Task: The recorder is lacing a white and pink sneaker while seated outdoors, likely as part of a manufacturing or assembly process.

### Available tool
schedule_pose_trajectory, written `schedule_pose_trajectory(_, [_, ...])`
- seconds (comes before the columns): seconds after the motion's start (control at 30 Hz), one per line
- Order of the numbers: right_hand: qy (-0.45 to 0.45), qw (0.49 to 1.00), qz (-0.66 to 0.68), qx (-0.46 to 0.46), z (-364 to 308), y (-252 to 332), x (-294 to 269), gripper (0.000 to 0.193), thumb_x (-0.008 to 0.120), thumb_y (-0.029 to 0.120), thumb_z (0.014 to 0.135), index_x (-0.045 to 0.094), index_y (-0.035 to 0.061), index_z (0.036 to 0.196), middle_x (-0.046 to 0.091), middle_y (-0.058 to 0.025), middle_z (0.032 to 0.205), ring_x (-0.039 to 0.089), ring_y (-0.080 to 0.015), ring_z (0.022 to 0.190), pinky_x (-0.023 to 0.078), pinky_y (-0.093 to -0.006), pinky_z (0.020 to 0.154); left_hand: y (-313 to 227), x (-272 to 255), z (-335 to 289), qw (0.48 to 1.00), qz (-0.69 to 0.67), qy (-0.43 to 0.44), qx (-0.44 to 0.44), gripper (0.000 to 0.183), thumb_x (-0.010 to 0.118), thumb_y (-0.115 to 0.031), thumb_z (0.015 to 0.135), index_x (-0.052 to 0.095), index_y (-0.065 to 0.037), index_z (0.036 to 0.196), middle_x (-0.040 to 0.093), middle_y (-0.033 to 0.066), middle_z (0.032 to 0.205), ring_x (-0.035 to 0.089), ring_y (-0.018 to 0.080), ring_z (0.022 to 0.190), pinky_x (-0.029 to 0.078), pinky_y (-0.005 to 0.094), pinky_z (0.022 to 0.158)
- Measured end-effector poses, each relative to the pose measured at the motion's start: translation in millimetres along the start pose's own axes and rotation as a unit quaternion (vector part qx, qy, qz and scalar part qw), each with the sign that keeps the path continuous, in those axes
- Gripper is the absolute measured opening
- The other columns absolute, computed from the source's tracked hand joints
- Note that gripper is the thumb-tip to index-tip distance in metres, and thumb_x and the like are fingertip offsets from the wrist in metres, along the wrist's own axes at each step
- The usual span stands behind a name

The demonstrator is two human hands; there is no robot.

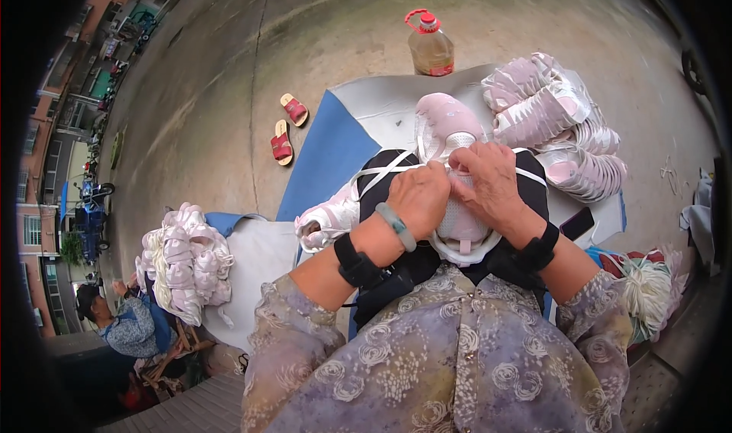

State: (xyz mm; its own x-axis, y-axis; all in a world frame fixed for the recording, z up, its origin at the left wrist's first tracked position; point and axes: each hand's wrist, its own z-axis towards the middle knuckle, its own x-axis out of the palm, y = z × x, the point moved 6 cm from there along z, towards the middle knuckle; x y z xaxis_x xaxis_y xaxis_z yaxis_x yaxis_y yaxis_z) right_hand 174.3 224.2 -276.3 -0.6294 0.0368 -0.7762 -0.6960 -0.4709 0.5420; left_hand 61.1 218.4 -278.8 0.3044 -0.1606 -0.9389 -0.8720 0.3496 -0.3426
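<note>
Pale pink and white, that's the sneaker [450, 139] sitting in the person's lap, toe pointing away, heel toward the body, right over a dark apron-like cloth [377, 189]. Both hands are on its tongue area: the left hand [419, 196] is curled with fingertips pinched down on the mesh and what looks like a white lace, and the right hand [488, 177] lies over the same spot, fingers closed on the upper. So both have a closed grip on the shoe; holding it in the lap like that looks like a way to keep it steady while the fingers work up close. Exactly what the fingertips pinch is hidden.

There's a green bangle [396, 227] on the left wrist and black straps on both wrists.

Just right of the shoe there's a stack of matching pink sneakers [560, 131] on the desk [381, 105], within easy reach. A second pile [187, 261] sits off to the left. Further out: an oil bottle [431, 48] with a red cap, and a pair of red sandals [287, 126] on the concrete floor.
</note>
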Motion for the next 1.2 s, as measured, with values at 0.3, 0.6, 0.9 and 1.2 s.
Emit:
schedule_pose_trajectory(0.3, [-0.002,1.0,0.005,0.01,-1,-2,4,0.028,0.07,0.021,0.069,0.053,0.0151,0.089,0.049,-0.0015,0.08,0.049,-0.0206,0.082,0.031,-0.0373,0.078,11,-1,5,0.995,-0.092,0.03,0.03,0.013,0.051,-0.008,0.07,0.054,0.003,0.076,0.058,0.0245,0.068,0.058,0.0416,0.069,0.045,0.0486,0.065])
schedule_pose_trajectory(0.6, [-0.033,0.998,-0.035,0.033,-9,0,7,0.031,0.071,0.022,0.069,0.053,0.016,0.093,0.049,-0.0036,0.087,0.05,-0.0238,0.093,0.03,-0.0552,0.091,21,10,10,0.98,-0.186,0.015,0.073,0.013,0.052,-0.006,0.072,0.06,0.001,0.081,0.06,0.0203,0.068,0.059,0.0322,0.061,0.047,0.0373,0.06])
schedule_pose_trajectory(0.9, [0.011,0.954,-0.275,-0.118,1,39,9,0.011,0.053,0.016,0.076,0.059,0.0073,0.08,0.049,-0.0086,0.09,0.051,-0.0265,0.094,0.019,-0.0647,0.1,38,20,10,0.913,-0.401,0.077,-0.02,0.013,0.058,-0.008,0.078,0.064,0.002,0.083,0.059,-0.0007,0.064,0.052,0.0057,0.059,0.045,0.0231,0.054])
schedule_pose_trajectory(1.2, [0.001,0.99,-0.13,-0.057,-78,11,-56,0.014,0.059,0.005,0.074,0.048,0.0012,0.082,0.053,-0.0197,0.113,0.049,-0.0321,0.11,0.022,-0.0577,0.102,35,2,-12,0.972,-0.222,-0.075,-0.017,0.02,0.063,-0.019,0.072,0.06,0.0,0.068,0.059,0.0111,0.058,0.056,0.0163,0.051,0.045,0.0292,0.05])
